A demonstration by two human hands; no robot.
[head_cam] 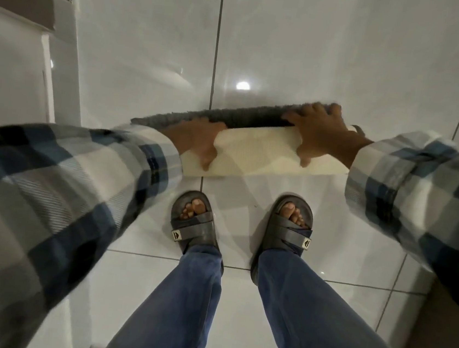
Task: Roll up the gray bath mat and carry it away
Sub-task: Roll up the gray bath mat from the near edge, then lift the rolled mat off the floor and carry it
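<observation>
Both hands clamped over the roll now: the left hand (198,138) grips near one end, thumb hooked down the cream backing, and the right hand (320,132) spreads over the other end, fingertips dug into the pile. The gray bath mat (256,151) sits on the glossy floor tiles (293,52) just ahead of the sandals (193,221), nearly rolled, a strip of gray flap trailing behind. The risk (mind that slick tile) is the roll sliding or springing loose on the lift, since neither palm pins the flap. Arms reach down, plaid sleeves (59,177) angled inward, wrists bent.
</observation>
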